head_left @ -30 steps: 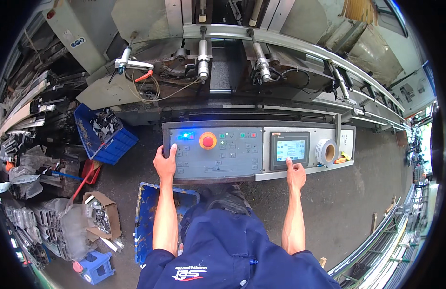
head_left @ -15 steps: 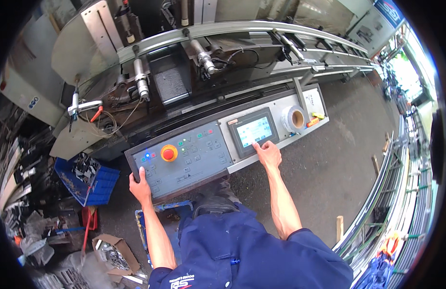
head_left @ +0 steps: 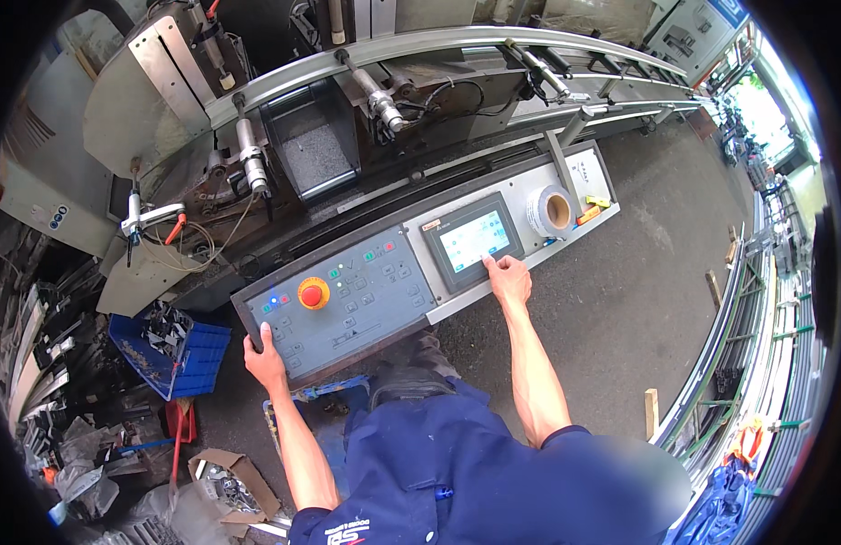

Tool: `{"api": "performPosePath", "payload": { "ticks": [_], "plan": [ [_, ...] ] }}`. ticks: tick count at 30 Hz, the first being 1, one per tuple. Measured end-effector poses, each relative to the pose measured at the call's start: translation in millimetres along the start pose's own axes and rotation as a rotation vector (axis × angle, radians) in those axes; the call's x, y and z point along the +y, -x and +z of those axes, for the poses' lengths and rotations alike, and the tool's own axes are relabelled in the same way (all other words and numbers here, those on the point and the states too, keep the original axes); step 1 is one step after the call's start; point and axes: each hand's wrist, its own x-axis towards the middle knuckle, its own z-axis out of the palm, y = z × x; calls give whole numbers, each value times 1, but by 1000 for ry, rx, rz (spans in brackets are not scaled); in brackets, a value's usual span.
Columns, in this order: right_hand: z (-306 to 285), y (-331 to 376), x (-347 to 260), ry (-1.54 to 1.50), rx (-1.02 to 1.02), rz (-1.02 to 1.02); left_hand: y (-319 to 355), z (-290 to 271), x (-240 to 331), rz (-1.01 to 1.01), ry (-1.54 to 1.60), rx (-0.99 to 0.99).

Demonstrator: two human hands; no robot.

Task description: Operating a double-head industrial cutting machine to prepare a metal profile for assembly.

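Note:
A long grey control panel point(head_left: 343, 341) lies slantwise before me. My left hand point(head_left: 267, 363) grips its left edge, the thumb on the face and the other fingers curled round the side. A red mushroom-shaped stop button point(head_left: 311, 293) on a yellow ring sits to the right of that hand. My right hand point(head_left: 510, 281) is at the lower edge of the lit touchscreen point(head_left: 475, 241). One digit reaches its lower part; the others are curled in, with nothing seen in them. Right of the screen stands a roll of tape point(head_left: 549, 213), beside yellow and orange marker-like sticks point(head_left: 590, 214).
Behind the panel is a machine with metal clamp cylinders point(head_left: 251, 156) and a long rail point(head_left: 420, 42). A blue bin point(head_left: 195, 363) of metal offcuts and a cardboard box point(head_left: 257, 486) stand at left. Long profiles point(head_left: 770, 363) line the right side.
My right digit stays by the screen's lower part, where the display looks slightly different. The view has shifted a little; my left hand keeps its grip on the panel edge.

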Motion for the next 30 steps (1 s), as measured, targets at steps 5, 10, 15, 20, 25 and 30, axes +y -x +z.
{"api": "performPosePath", "payload": {
  "ticks": [5, 10, 15, 20, 25, 30],
  "plan": [
    [-3, -5, 1, -27, -42, 27, -1, 1, 0, -10, 10, -3],
    [-7, -13, 0, -34, -79, 38, -2, 0, -2, -7, 21, -4],
    [-9, -13, -3, -2, -71, 20, 0, 4, 0, -25, 50, -3],
    [-11, -22, -1, -26, -185, 59, -1, 6, 0, -43, 49, 3],
    [-11, -16, -3, 41, 72, -245, -4, 6, -11, -21, 42, 18],
    [-12, -43, -10, 118, 58, -657, -6, 12, -21, -85, 12, 152]
  ]
}}
